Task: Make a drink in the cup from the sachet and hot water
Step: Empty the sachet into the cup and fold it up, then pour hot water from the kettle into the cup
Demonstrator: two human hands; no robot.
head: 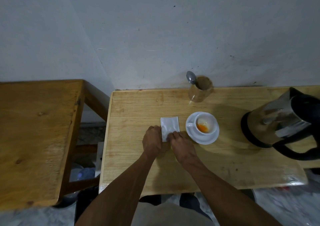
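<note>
A white sachet [169,125] lies flat on the light wooden table [138,104]. My left hand [153,140] grips its near left edge. My right hand [180,142] pinches its near right corner. Both hands hide the sachet's near end. Just right of the sachet, a white cup [205,124] stands on a white saucer [210,137], with orange powder at its bottom. A steel and black kettle [280,120] stands at the table's right side.
A glass [200,91] with a metal spoon [191,78] in it stands at the table's back edge against the wall. A second, darker wooden table [38,135] stands to the left across a gap.
</note>
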